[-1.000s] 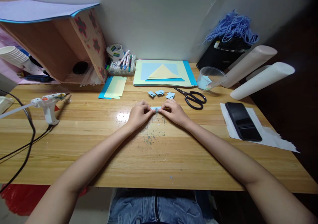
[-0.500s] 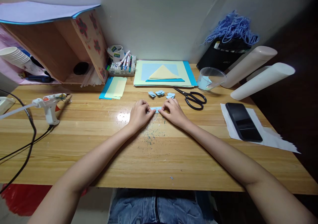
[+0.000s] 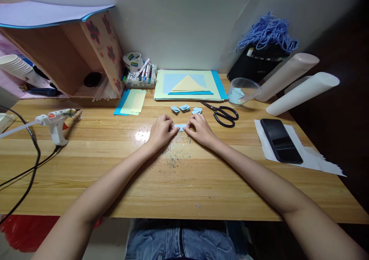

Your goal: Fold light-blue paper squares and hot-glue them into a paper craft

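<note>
Between my hands, low over the wooden table, is a small light-blue strip of paper (image 3: 180, 127). My left hand (image 3: 163, 131) pinches its left end, thumb against fingers. At the other end my right hand (image 3: 200, 129) grips it in the same way. The ends of the strip are hidden under my fingertips. Just beyond my hands lie several small folded blue paper pieces (image 3: 184, 108). Black-handled scissors (image 3: 225, 115) rest to the right of them. Tiny dark scraps (image 3: 175, 156) are scattered on the table below the strip.
A glue gun (image 3: 57, 125) with its cable stands at the left. Behind are sheets of coloured paper (image 3: 160, 85), a box of markers (image 3: 141, 79) and a clear cup (image 3: 243, 91). A black phone (image 3: 281, 141) lies on white paper at the right, near two white rolls (image 3: 302, 93).
Both hands keep their hold on the paper strip in nearly the same place. The whole view has shifted very slightly.
</note>
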`<state>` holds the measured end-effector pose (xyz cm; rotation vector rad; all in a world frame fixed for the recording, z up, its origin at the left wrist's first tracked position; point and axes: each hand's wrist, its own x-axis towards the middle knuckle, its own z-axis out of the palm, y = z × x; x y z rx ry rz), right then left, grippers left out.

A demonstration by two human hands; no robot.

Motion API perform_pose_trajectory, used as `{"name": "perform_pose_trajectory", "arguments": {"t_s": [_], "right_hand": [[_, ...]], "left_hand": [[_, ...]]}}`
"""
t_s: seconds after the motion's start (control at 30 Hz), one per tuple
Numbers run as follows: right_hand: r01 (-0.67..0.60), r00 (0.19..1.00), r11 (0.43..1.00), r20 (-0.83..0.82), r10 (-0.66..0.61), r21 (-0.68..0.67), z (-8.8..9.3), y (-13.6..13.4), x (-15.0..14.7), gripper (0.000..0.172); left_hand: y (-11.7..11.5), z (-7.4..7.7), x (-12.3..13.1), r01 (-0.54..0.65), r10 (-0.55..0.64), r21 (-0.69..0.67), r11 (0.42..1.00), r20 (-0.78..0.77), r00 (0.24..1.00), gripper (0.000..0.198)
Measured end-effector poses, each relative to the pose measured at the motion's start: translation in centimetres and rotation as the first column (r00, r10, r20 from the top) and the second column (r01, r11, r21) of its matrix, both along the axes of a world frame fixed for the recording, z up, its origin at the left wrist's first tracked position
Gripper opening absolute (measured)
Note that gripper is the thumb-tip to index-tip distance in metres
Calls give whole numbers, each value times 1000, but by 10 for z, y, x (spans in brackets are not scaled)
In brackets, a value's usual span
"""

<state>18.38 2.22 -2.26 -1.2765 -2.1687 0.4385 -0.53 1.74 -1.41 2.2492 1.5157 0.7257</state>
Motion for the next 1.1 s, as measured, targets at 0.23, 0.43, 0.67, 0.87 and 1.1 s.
{"name": "perform_pose_trajectory", "arguments": {"t_s": [0.23, 0.43, 0.67, 0.87, 1.1], "right_hand": [[-37, 999, 999, 3, 37, 28, 1, 0, 2, 7], [-266, 963, 954, 91, 255, 136, 5, 3, 7, 15], [-340, 938, 930, 119, 325, 140, 5, 3, 9, 20], [-336, 934, 927, 183, 306, 164, 7, 4, 8, 23], [-316, 931, 930, 252, 265, 188, 10, 4, 12, 25]], "left_hand": [[4, -2, -4, 64, -65, 16, 998, 84, 994, 15], [7, -4, -8, 126, -124, -12, 992, 107, 986, 12], [7, -5, -8, 121, -118, -24, 992, 103, 988, 14], [4, -2, -7, 99, -97, -25, 995, 88, 991, 14], [3, -2, -6, 83, -81, -27, 996, 92, 992, 14]]}}
